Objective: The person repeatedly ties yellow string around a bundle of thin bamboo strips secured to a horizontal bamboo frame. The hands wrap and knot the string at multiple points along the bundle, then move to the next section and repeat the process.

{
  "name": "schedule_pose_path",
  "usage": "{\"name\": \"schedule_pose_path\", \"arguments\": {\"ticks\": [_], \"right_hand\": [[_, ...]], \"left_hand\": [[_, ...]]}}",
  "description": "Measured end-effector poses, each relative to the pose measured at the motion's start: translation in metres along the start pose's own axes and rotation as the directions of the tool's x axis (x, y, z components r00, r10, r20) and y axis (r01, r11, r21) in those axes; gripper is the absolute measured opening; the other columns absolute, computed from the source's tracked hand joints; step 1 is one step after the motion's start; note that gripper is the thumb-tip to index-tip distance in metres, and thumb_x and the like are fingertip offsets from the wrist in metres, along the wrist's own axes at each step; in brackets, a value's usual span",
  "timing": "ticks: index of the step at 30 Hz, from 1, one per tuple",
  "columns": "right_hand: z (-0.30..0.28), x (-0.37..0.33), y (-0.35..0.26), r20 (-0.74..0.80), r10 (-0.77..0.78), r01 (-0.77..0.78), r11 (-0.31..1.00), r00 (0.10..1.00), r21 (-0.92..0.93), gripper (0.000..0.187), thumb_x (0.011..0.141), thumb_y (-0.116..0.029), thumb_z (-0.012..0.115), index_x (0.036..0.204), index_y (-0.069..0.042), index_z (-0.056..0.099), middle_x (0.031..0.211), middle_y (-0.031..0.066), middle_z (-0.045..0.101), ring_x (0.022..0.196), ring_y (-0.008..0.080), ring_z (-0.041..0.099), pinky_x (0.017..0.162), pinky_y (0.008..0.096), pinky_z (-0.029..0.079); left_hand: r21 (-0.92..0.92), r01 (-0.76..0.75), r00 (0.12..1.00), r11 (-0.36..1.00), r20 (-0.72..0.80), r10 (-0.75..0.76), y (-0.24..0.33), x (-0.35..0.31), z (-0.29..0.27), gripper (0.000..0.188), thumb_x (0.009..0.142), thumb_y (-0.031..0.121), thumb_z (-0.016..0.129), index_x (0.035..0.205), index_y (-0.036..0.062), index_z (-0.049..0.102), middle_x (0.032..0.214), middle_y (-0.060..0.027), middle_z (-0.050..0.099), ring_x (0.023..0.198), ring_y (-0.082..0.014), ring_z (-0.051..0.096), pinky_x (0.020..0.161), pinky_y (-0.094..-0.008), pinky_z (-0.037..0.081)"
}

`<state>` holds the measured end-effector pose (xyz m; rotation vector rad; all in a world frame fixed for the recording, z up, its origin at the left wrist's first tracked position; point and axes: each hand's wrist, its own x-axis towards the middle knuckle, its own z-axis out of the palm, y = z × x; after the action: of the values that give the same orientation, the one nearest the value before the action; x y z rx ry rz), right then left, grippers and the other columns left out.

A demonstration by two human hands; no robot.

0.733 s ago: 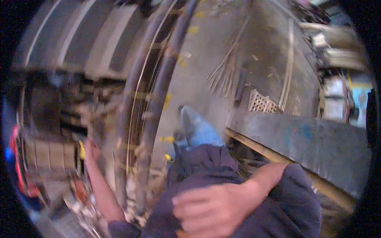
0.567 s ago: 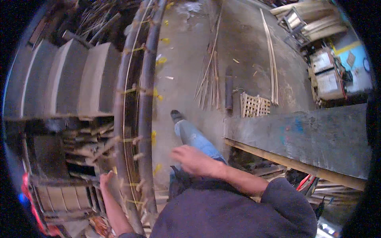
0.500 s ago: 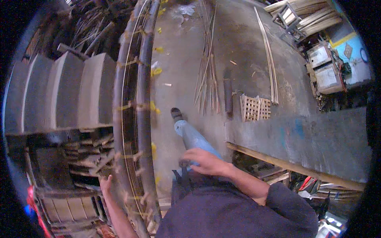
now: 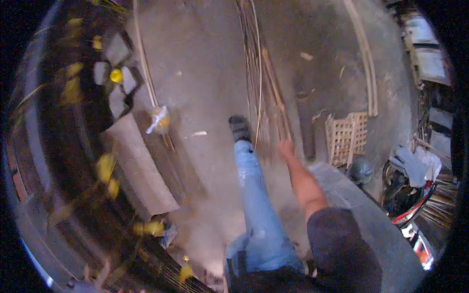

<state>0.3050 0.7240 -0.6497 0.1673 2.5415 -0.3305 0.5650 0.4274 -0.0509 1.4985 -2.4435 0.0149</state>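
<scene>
My right hand (image 4: pixel 285 148) reaches forward at the end of my bare forearm, over the lower end of a bundle of long thin strips (image 4: pixel 259 73) on the floor. It overlaps the end of a brownish stick (image 4: pixel 276 95); whether it touches that stick is not visible. Its fingers are smeared by motion. Low at the left edge, a blurred skin-toned shape (image 4: pixel 103 273) looks like my left hand beside the dark poles (image 4: pixel 78 195); what it touches cannot be made out.
A woven slatted basket (image 4: pixel 347 139) stands right of the strips, beyond a grey tabletop (image 4: pixel 371 219). Pale strips (image 4: pixel 364 58) lie farther right. Yellow ties (image 4: pixel 105 168) hang along the poles on the left. A rough board (image 4: pixel 141 166) lies beside them. My leg (image 4: pixel 259 200) steps forward.
My right hand has swung from near my waist forward and right over the strips. My left hand has dropped toward the lower left. The view has moved and turned, bringing the basket and strips nearer.
</scene>
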Motion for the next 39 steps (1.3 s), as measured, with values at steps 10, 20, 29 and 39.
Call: {"name": "schedule_pose_path", "arguments": {"ticks": [10, 20, 29, 39], "right_hand": [[0.064, 0.335, -0.186, -0.103, -0.121, 0.103, 0.980, 0.987, -0.169, 0.028, 0.087, -0.028, 0.059, 0.086, -0.003, 0.070, 0.091, 0.0240, 0.067, 0.087, 0.0394, 0.066, 0.075, 0.0489, 0.053], [-0.005, 0.008, -0.061, -0.123, -0.047, 0.104, 0.853, 0.991, 0.511, 0.015, 0.095, -0.020, 0.053, 0.090, -0.006, 0.055, 0.073, 0.0063, 0.060, 0.064, 0.0159, 0.058, 0.060, 0.0309, 0.048], [-0.388, -0.154, -0.203, -0.652, -0.242, 0.674, 0.473, 0.719, 0.568, 0.013, 0.093, -0.016, 0.058, 0.096, -0.003, 0.056, 0.073, 0.0032, 0.059, 0.067, 0.0122, 0.055, 0.061, 0.0306, 0.047], [-0.420, -0.371, -0.331, -0.114, -0.557, 0.116, -0.032, 0.823, 0.993, 0.014, 0.098, -0.024, 0.051, 0.101, -0.011, 0.056, 0.072, 0.0005, 0.057, 0.051, 0.0044, 0.045, 0.044, 0.0197, 0.038]], "left_hand": [[0.239, 0.072, 0.872, 0.968, 0.457, -0.178, 0.110, 0.059, 0.225, 0.054, 0.089, 0.031, 0.066, 0.127, -0.0021, 0.049, 0.125, -0.0228, 0.051, 0.114, -0.0356, 0.048, 0.100, -0.0463, 0.040], [-0.192, 0.048, 0.738, 0.980, 0.668, 0.095, 0.128, 0.003, 0.195, 0.053, 0.090, 0.031, 0.063, 0.127, -0.0030, 0.046, 0.125, -0.0231, 0.050, 0.115, -0.0363, 0.049, 0.100, -0.0459, 0.039], [-0.684, 0.067, 0.646, 0.726, 0.585, 0.491, 0.104, -0.118, 0.062, 0.052, 0.091, 0.030, 0.060, 0.127, -0.0039, 0.044, 0.125, -0.0234, 0.049, 0.116, -0.0369, 0.049, 0.101, -0.0456, 0.038], [-0.613, 0.245, 0.820, 0.751, 0.545, 0.177, -0.012, -0.242, -0.025, 0.024, 0.095, 0.023, 0.051, 0.110, 0.0081, 0.063, 0.103, -0.0141, 0.064, 0.096, -0.0376, 0.059, 0.087, -0.0430, 0.047]]}}
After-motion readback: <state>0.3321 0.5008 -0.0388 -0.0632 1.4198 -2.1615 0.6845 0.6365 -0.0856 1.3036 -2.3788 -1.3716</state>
